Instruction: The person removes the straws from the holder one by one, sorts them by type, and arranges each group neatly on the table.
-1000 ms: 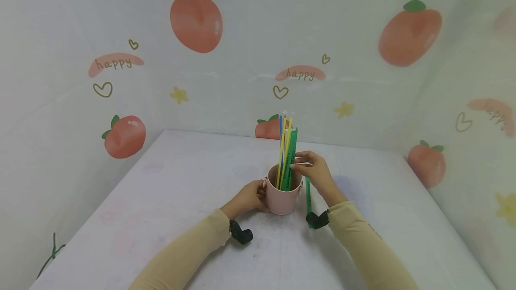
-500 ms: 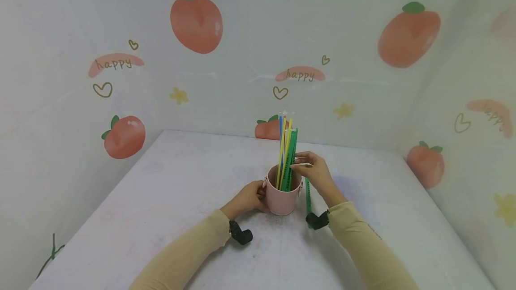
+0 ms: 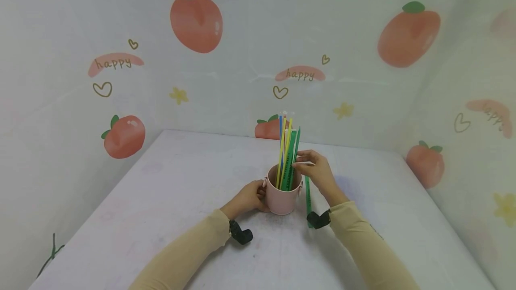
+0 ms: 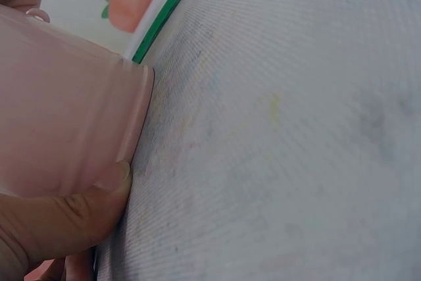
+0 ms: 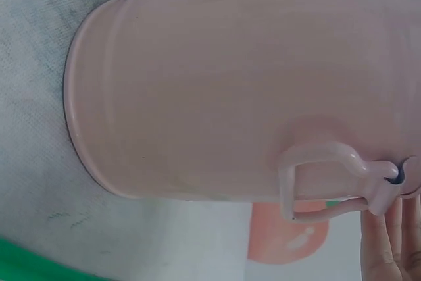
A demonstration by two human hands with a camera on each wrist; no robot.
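A pink metal pail with small side handles stands upright on the table. My left hand holds its left side, the thumb low on the wall. Several yellow, blue and reddish thin sticks and green printed strips, like wrapped straws, lean up out of it. My right hand pinches one green wrapped strip above the rim, slightly apart from the others. The pail hides most of that hand in the right wrist view. The strips' lower ends are hidden inside the pail.
Another green strip lies on the white-covered table, right of the pail and partly under the right wrist. A fruit-print curtain rises behind the table. A dark green twisted cord shows at the far left.
My right hand has shifted slightly right, and the green strip it pinches has tilted right, opening a gap from the other strips. My left hand and the pail have stayed put.
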